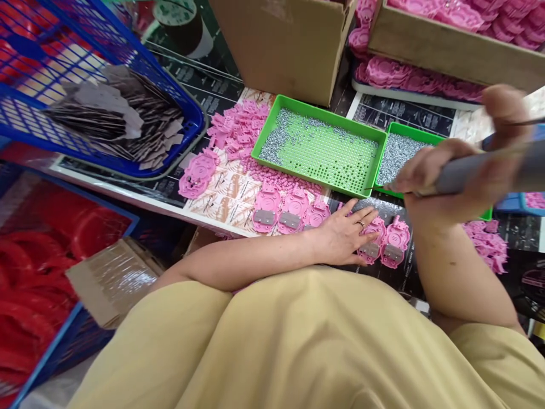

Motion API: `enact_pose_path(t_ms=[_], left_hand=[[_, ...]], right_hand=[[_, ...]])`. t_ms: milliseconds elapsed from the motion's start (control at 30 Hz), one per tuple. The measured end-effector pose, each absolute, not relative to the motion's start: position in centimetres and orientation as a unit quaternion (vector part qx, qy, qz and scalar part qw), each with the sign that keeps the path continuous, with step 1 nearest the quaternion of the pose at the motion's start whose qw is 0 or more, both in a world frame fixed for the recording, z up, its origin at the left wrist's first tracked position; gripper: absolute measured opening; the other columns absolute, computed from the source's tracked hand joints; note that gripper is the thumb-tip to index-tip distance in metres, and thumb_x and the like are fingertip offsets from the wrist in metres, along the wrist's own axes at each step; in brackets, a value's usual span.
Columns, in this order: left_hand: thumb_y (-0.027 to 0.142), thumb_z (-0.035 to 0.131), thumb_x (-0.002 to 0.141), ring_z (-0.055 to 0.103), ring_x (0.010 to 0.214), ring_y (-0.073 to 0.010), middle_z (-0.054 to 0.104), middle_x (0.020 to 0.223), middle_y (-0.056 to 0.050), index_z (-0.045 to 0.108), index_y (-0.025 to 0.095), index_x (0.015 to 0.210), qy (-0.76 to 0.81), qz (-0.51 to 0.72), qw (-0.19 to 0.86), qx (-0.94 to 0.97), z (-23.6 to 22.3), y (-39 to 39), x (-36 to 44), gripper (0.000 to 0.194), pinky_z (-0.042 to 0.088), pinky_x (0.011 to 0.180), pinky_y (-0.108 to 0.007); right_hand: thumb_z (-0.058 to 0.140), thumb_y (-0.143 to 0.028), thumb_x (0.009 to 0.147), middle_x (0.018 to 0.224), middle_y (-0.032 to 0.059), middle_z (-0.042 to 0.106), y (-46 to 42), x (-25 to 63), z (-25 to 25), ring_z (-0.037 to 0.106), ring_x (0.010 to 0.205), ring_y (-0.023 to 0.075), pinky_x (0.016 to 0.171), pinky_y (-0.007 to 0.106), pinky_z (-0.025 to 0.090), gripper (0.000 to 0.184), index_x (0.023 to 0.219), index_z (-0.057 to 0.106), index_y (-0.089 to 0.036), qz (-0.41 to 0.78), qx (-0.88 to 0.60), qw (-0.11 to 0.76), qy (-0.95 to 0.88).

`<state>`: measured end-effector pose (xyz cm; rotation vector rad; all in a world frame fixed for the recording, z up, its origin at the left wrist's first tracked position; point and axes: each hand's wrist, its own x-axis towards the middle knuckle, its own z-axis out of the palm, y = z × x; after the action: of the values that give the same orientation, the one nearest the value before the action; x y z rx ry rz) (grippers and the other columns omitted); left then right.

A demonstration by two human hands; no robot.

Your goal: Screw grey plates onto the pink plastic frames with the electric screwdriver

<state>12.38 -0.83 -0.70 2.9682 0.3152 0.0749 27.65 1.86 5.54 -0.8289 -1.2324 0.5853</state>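
Note:
My right hand (457,170) is wrapped round a grey electric screwdriver (472,167). Its thin bit points left, and the tip shows at the lower right corner of a green perforated tray (327,153) scattered with small screws; whether it touches a screw I cannot tell. My left hand (349,233), a ring on one finger, lies with fingers spread over a row of pink plastic housings and hides some of them. One pink housing (395,241) with a grey plate sits right of that hand. More such housings (293,210) stand to its left.
A second green tray (402,153) is heaped with screws. Loose pink parts (240,128) lie left of the trays. A blue basket (170,153) holds dark grey plates. Cardboard boxes (289,45) stand behind, and a crate of red parts (38,284) is at lower left.

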Motion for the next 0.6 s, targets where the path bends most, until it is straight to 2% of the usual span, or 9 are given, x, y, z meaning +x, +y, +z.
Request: enact_pose_path(t_ms=[67, 167, 333, 500, 600], left_hand=[[0.066, 0.052, 0.092, 0.042, 0.144, -0.0308, 0.046, 0.152, -0.018, 0.058, 0.023, 0.139, 0.1, 0.034, 0.081, 0.991, -0.9, -0.8, 12.4, 0.064, 0.029, 0.118, -0.053], [0.065, 0.054, 0.091, 0.044, 0.143, -0.0306, 0.048, 0.15, -0.018, 0.058, 0.023, 0.139, 0.093, 0.046, 0.09, 0.991, -1.2, -0.6, 12.4, 0.064, 0.03, 0.117, -0.053], [0.064, 0.055, 0.091, 0.046, 0.141, -0.0311, 0.051, 0.148, -0.018, 0.058, 0.023, 0.138, 0.087, 0.041, 0.097, 0.991, -1.3, -0.5, 12.4, 0.063, 0.031, 0.116, -0.053], [0.064, 0.056, 0.091, 0.045, 0.141, -0.0318, 0.05, 0.149, -0.018, 0.058, 0.022, 0.138, 0.091, 0.043, 0.104, 0.989, -1.1, -0.6, 12.5, 0.063, 0.03, 0.117, -0.053], [0.064, 0.056, 0.091, 0.043, 0.142, -0.032, 0.049, 0.149, -0.018, 0.058, 0.022, 0.139, 0.095, 0.043, 0.108, 0.989, -1.1, -0.6, 12.4, 0.063, 0.029, 0.117, -0.053]], right_hand=[[0.062, -0.06, 0.084, 0.042, -0.012, 0.039, 3.5, 26.5, 4.5, 0.038, 0.029, 0.0075, 0.03, 0.02, 0.033, 0.036, 0.111, 0.06, -0.035, 0.232, -0.328, 0.729, -0.554], [0.061, -0.051, 0.088, 0.042, -0.0114, 0.038, 4.8, 25.4, 3.2, 0.036, 0.028, 0.0076, 0.029, 0.021, 0.031, 0.029, 0.11, 0.061, -0.032, 0.237, -0.306, 0.731, -0.563], [0.057, -0.055, 0.09, 0.041, -0.0124, 0.036, 5.1, 25.4, 2.3, 0.035, 0.027, 0.0093, 0.028, 0.023, 0.03, 0.029, 0.111, 0.055, -0.034, 0.246, -0.345, 0.7, -0.574], [0.061, -0.053, 0.088, 0.043, -0.0116, 0.034, 4.9, 25.2, 1.9, 0.034, 0.027, 0.0074, 0.03, 0.023, 0.028, 0.024, 0.094, 0.056, -0.031, 0.258, -0.335, 0.692, -0.585], [0.063, -0.055, 0.086, 0.046, -0.0113, 0.037, 4.8, 24.9, 2.4, 0.038, 0.029, 0.0077, 0.03, 0.023, 0.03, 0.027, 0.099, 0.056, -0.033, 0.269, -0.355, 0.677, -0.586]])
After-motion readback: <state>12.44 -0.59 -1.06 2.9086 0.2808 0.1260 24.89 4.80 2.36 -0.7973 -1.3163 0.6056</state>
